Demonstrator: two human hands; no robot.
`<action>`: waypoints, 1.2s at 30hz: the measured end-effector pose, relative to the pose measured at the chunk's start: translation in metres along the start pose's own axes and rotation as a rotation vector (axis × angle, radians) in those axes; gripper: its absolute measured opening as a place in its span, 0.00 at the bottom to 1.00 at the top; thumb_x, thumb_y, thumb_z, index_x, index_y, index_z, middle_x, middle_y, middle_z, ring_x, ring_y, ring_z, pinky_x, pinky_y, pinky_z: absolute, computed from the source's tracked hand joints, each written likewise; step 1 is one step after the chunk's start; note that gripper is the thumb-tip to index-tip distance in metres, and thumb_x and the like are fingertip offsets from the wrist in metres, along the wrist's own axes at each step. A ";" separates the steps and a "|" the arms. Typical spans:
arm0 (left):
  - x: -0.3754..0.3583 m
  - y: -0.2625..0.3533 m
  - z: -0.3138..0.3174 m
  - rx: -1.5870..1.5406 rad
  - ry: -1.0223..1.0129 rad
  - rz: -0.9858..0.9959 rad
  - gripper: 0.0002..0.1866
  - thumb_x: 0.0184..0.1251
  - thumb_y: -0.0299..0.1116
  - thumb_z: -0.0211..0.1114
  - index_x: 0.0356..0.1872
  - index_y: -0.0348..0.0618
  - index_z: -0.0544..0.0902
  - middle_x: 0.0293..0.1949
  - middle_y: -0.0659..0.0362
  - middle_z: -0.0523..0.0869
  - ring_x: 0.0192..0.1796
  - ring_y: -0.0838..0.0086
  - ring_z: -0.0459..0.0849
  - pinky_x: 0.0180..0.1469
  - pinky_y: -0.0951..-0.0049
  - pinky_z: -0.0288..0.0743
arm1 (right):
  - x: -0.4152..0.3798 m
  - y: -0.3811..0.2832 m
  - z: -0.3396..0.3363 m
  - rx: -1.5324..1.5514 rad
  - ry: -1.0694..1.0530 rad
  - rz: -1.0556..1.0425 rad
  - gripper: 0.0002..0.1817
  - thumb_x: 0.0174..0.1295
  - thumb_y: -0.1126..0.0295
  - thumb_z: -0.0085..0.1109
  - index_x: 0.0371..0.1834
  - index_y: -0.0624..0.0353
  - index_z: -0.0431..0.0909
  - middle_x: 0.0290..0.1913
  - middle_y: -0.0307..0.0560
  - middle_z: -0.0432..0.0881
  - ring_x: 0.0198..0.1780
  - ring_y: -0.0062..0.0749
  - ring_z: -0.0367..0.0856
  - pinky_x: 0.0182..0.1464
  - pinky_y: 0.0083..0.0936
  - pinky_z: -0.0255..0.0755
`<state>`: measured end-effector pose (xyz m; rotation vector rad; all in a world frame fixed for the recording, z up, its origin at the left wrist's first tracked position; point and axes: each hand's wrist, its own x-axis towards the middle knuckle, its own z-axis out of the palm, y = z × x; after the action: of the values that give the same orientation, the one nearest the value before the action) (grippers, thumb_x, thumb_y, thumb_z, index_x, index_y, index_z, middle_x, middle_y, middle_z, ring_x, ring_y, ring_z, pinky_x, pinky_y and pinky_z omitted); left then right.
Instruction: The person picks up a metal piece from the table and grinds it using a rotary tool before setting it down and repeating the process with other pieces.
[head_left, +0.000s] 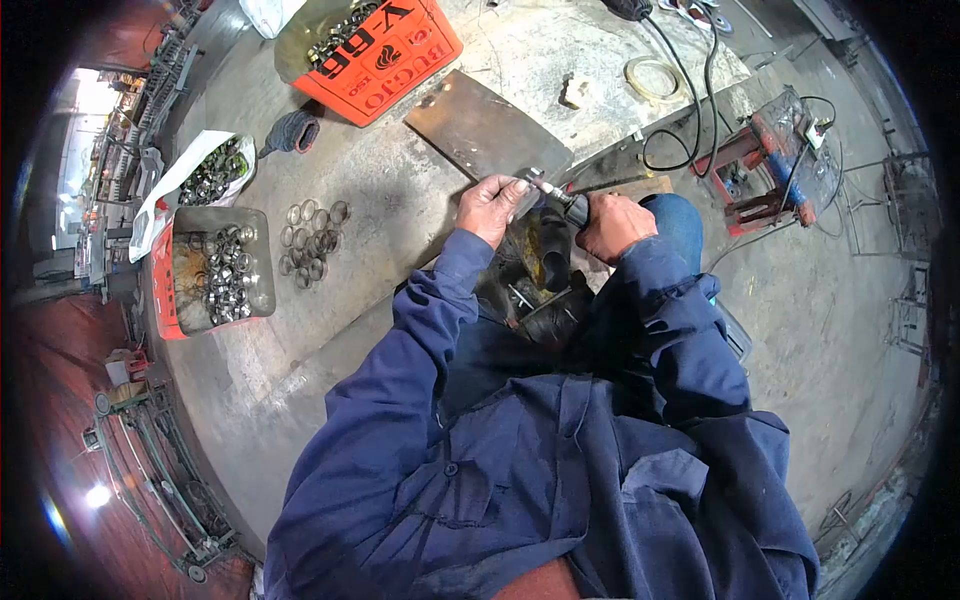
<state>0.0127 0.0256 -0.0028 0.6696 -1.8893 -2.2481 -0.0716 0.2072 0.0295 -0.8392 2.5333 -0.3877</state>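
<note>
Small metal ring (522, 186) at frame centre, just above knees, pinched in left hand (490, 208) fingers. Right hand (612, 224) wrapped around dark handheld grinder (570, 207), tip touching ring. Steel plate (487, 128) on concrete floor (380, 200) just beyond hands. Loose rings (312, 240) laid out at left centre. Crate of rings (212, 272) further left. Orange crate (372, 50) at upper centre. Welding machine (780, 160) at upper right, cables trailing.

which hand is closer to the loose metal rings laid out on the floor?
Left. The left hand is at the tool's metal tip, on the side facing the metal rings, with bare floor between. The right hand grips the black tool body, farther from them.
</note>
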 end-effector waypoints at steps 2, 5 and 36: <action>0.000 -0.003 0.000 0.037 0.027 -0.002 0.12 0.60 0.42 0.64 0.32 0.42 0.82 0.19 0.71 0.72 0.21 0.87 0.63 0.23 0.84 0.57 | -0.001 0.000 -0.003 0.001 0.005 0.025 0.17 0.41 0.64 0.59 0.35 0.59 0.78 0.33 0.59 0.80 0.39 0.52 0.79 0.40 0.40 0.73; -0.003 0.001 0.000 0.056 -0.010 0.019 0.12 0.60 0.42 0.64 0.32 0.43 0.82 0.19 0.71 0.71 0.21 0.88 0.63 0.23 0.84 0.57 | -0.005 -0.004 -0.002 -0.007 -0.005 0.021 0.17 0.40 0.63 0.59 0.35 0.59 0.78 0.33 0.58 0.80 0.39 0.52 0.79 0.40 0.40 0.73; -0.018 -0.001 -0.020 0.173 -0.030 0.147 0.07 0.62 0.33 0.63 0.39 0.44 0.78 0.23 0.68 0.76 0.17 0.87 0.67 0.17 0.86 0.60 | -0.045 0.018 -0.036 0.116 0.117 0.142 0.21 0.40 0.61 0.63 0.37 0.61 0.74 0.38 0.59 0.80 0.44 0.52 0.77 0.45 0.41 0.71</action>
<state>0.0367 0.0146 -0.0012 0.5023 -2.0901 -2.0350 -0.0656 0.2539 0.0678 -0.6057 2.6289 -0.5457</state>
